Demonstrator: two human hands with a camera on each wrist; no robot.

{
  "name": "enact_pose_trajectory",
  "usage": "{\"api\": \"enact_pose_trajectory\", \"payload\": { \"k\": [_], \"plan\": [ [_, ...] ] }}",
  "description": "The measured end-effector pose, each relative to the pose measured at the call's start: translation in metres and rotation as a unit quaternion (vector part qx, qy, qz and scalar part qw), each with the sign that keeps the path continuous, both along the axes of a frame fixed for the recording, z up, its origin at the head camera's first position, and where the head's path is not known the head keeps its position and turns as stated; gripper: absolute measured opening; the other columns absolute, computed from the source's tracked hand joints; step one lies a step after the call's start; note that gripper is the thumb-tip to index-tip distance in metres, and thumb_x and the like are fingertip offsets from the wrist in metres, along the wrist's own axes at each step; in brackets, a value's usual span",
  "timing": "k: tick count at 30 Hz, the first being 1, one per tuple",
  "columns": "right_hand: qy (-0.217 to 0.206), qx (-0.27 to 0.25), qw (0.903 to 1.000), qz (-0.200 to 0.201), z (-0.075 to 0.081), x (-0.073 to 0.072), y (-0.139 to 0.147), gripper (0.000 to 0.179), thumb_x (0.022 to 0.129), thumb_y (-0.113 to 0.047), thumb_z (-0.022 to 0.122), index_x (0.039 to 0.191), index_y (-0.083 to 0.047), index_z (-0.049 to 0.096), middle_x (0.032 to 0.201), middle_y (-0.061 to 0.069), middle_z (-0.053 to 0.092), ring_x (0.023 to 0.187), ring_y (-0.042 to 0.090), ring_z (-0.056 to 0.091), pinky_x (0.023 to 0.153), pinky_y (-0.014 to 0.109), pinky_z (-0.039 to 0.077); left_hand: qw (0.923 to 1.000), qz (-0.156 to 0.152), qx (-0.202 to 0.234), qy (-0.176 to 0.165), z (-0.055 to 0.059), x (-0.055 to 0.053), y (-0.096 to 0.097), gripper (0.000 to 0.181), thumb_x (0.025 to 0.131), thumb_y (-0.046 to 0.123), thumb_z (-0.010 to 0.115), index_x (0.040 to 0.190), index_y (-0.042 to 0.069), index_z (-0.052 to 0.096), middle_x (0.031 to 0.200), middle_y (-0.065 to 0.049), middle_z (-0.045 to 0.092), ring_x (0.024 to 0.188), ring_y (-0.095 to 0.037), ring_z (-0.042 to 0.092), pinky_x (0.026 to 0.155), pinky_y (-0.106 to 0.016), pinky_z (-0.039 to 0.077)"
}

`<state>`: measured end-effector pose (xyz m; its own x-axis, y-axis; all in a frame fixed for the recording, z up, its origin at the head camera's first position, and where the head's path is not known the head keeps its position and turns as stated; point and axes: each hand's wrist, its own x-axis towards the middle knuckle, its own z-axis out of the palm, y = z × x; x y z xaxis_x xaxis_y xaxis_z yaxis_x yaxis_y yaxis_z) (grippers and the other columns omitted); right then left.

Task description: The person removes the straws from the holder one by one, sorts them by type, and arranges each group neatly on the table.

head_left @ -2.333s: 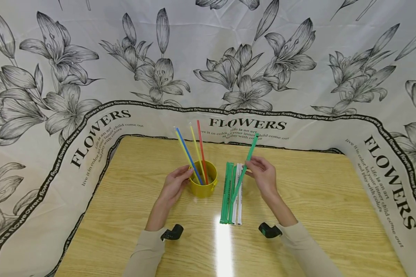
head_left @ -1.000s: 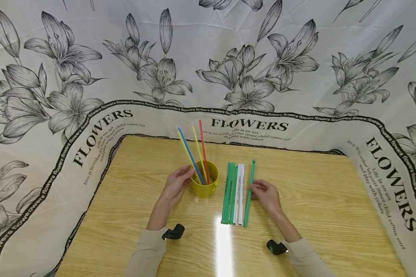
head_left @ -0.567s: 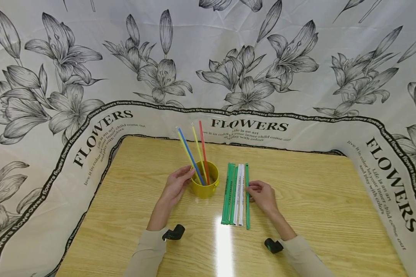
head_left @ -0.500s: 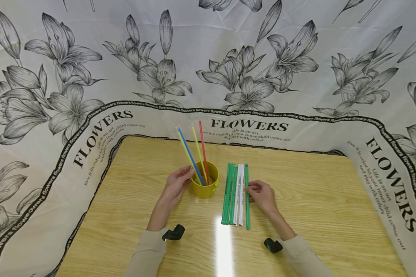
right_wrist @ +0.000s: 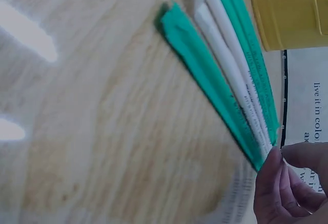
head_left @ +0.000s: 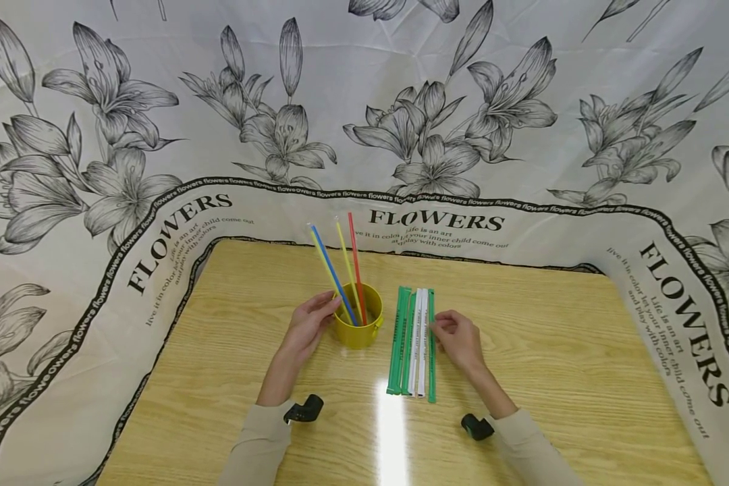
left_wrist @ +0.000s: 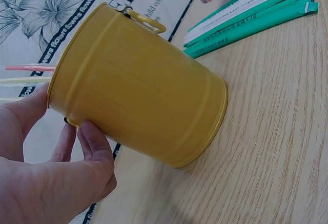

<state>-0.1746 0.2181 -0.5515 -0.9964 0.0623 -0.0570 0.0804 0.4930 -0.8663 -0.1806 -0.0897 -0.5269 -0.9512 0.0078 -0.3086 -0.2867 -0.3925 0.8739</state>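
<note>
My left hand point(head_left: 304, 329) grips the small yellow metal bucket point(head_left: 355, 336) at its left side, thumb by the rim and fingers bent beneath a side lug in the left wrist view. Leaning out of the bucket are a blue straw point(head_left: 328, 260), yellow straws and a red straw point(head_left: 355, 263). To its right, paper-wrapped straws lie side by side: green ones point(head_left: 396, 344) at left, white ones point(head_left: 422, 347) in the middle, one green wrapped straw point(head_left: 432, 364) at the right end. My right hand point(head_left: 460, 337) hovers beside that last straw, fingers loosely bent, holding nothing; the left wrist view shows a gap below its fingertips.
The wooden table point(head_left: 553, 337) carries the bucket and straws. A white cloth with printed flowers point(head_left: 279, 135) hangs along the back and sides. Each wrist wears a small black camera point(head_left: 304, 408). A bright light reflection lies on the table in front.
My right hand carried the green straw from over the row down to its right end, slid it left against the white ones, and let go. The left hand stays on the bucket.
</note>
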Motion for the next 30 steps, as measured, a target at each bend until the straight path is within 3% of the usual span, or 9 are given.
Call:
{"api": "enact_pose_trajectory", "payload": {
  "k": [6, 14, 17, 21, 30],
  "plan": [
    [0.017, 0.024, 0.9996, 0.000, 0.010, -0.006, -0.004, 0.022, 0.099, -0.008, 0.066, 0.117, 0.005, 0.068, 0.100, 0.017, 0.069, 0.073, 0.022, 0.068, 0.057, 0.022, 0.051, 1.0000, 0.004, 0.000, 0.004, -0.001, 0.000, 0.000, 0.040, 0.100, 0.003, 0.066, 0.136, -0.009, 0.057, 0.111, -0.005, 0.066, 0.095, -0.011, 0.064, 0.082, -0.022, 0.053],
    [0.043, 0.012, 0.9990, 0.009, 0.025, -0.013, -0.011, 0.023, 0.101, -0.011, 0.066, 0.119, 0.003, 0.068, 0.106, 0.018, 0.070, 0.087, 0.030, 0.071, 0.062, 0.023, 0.055, 1.0000, 0.001, -0.001, 0.005, 0.000, 0.001, 0.000, 0.039, 0.101, 0.004, 0.066, 0.137, -0.008, 0.057, 0.112, -0.004, 0.066, 0.097, -0.014, 0.063, 0.084, -0.024, 0.052],
    [0.047, -0.011, 0.9988, 0.013, 0.031, -0.015, -0.014, 0.025, 0.102, -0.010, 0.065, 0.122, 0.005, 0.067, 0.108, 0.020, 0.069, 0.092, 0.033, 0.071, 0.073, 0.033, 0.061, 1.0000, -0.002, -0.003, 0.007, 0.001, 0.001, 0.000, 0.039, 0.101, 0.004, 0.066, 0.137, -0.008, 0.057, 0.113, -0.005, 0.066, 0.098, -0.015, 0.063, 0.085, -0.024, 0.052],
    [0.051, -0.035, 0.9979, 0.019, 0.039, -0.020, -0.020, 0.027, 0.102, -0.009, 0.065, 0.124, 0.007, 0.065, 0.109, 0.022, 0.068, 0.096, 0.038, 0.070, 0.083, 0.046, 0.060, 1.0000, -0.004, -0.005, 0.008, 0.000, 0.000, 0.000, 0.041, 0.101, 0.005, 0.066, 0.138, -0.009, 0.056, 0.116, -0.007, 0.065, 0.099, -0.014, 0.063, 0.086, -0.024, 0.052],
    [0.089, -0.058, 0.9940, 0.026, 0.060, -0.029, -0.036, 0.026, 0.101, -0.011, 0.066, 0.123, 0.003, 0.066, 0.111, 0.020, 0.069, 0.099, 0.031, 0.068, 0.084, 0.030, 0.059, 1.0000, -0.004, -0.006, 0.000, -0.002, 0.000, -0.001, 0.042, 0.101, 0.006, 0.067, 0.139, -0.007, 0.056, 0.121, -0.009, 0.062, 0.107, -0.020, 0.062, 0.087, -0.025, 0.052]
  ]
}}
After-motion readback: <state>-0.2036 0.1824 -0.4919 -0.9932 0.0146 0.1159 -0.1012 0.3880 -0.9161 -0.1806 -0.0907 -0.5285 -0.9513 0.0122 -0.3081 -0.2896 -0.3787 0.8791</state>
